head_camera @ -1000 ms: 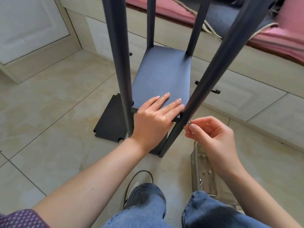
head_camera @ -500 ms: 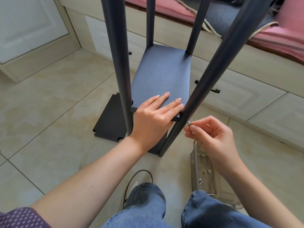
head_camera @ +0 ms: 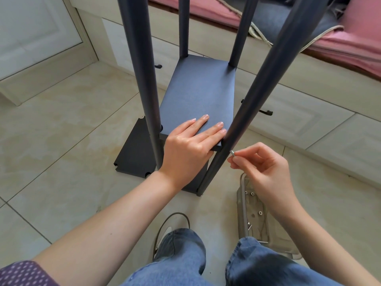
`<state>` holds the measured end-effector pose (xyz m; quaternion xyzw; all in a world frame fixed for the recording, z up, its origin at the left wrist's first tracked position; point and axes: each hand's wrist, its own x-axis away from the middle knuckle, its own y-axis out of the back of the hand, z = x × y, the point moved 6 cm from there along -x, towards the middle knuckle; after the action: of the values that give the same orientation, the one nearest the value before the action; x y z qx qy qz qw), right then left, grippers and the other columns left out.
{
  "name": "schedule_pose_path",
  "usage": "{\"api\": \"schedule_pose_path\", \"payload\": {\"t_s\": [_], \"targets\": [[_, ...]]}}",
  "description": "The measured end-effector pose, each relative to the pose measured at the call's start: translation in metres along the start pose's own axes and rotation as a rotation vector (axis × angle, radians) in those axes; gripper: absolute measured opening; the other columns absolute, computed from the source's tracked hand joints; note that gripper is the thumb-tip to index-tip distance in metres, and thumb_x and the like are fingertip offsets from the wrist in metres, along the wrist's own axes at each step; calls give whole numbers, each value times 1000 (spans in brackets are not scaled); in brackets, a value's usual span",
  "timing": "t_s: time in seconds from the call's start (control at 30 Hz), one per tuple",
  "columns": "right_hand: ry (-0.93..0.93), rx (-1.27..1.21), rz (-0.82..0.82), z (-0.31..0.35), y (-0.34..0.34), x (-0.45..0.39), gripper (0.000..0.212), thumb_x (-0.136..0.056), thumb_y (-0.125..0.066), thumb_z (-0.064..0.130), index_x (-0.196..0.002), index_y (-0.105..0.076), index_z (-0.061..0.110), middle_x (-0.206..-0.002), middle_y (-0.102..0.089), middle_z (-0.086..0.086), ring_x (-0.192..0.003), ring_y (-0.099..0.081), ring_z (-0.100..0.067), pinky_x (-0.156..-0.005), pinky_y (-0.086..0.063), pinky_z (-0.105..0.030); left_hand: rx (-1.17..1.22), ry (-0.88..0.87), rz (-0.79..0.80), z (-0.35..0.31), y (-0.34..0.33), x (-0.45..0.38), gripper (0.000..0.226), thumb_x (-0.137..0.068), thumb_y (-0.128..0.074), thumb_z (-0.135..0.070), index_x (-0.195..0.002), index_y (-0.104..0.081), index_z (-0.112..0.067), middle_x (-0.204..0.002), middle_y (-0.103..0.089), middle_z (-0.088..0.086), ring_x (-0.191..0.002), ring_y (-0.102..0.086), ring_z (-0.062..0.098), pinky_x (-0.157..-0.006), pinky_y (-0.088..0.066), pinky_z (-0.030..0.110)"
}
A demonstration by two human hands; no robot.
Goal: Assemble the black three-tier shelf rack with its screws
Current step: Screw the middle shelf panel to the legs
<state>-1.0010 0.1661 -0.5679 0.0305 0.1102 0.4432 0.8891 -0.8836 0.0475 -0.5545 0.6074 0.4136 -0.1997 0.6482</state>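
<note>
Head view, left hand: the left hand point(head_camera: 190, 150) lies flat, fingers straight, pressing the near end of the shelf panel point(head_camera: 201, 100) and steadying it between the posts.
Head view, right hand: the right hand point(head_camera: 265, 172) pinches a small screw point(head_camera: 232, 152) between thumb and forefinger, just beside the right front post point(head_camera: 243, 120), not yet seated.
Rack position: four posts stand around the panel; a spare panel point(head_camera: 134, 155) lies on the floor left of the left hand.
Hardware: a clear bag point(head_camera: 254, 213) holding more screws lies below the right hand.
Risk, alignment: I judge the panel may slip if left-hand pressure eases, so the screw misses its hole.
Risk, drop: a light pinch could lose the screw on the tiles.
</note>
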Motion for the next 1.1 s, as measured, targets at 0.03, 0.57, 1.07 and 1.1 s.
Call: {"api": "schedule_pose_path", "payload": {"t_s": [0.03,0.57,1.07,1.1], "targets": [[18,27,-2,2,0,1,12,-86,-71,0,-85,-68,12,-81,-73,-5,-78,-72,-21,-75,-58,-25,1,-1,5,0,0,0,18,-91,-76,-15,-108,-81,-12,-113,-76,3,-110,-71,33,-88,-61,45],[-182,-212,-25,-11,-5,1,6,-91,-66,3,-88,-68,8,-88,-76,-13,-89,-75,-25,-77,-59,-29,160,127,78,-6,21,22,26,-91,-68,2,-115,-76,-6,-120,-74,6,-119,-67,30,-105,-50,50],[158,329,46,12,-5,-9,4,-87,-71,3,-89,-68,4,-85,-73,-2,-82,-72,-15,-78,-58,-28,-105,10,57,6,10,5,36,-85,-75,4,-118,-77,-12,-123,-72,4,-117,-68,35,-97,-56,47],[245,451,49,17,-7,-9,5,-86,-72,3,-89,-68,3,-86,-72,-1,-82,-71,-12,-78,-57,-27,-107,7,54,6,11,5,36,-85,-75,3,-117,-77,-12,-123,-72,4,-116,-68,34,-97,-56,46]]}}
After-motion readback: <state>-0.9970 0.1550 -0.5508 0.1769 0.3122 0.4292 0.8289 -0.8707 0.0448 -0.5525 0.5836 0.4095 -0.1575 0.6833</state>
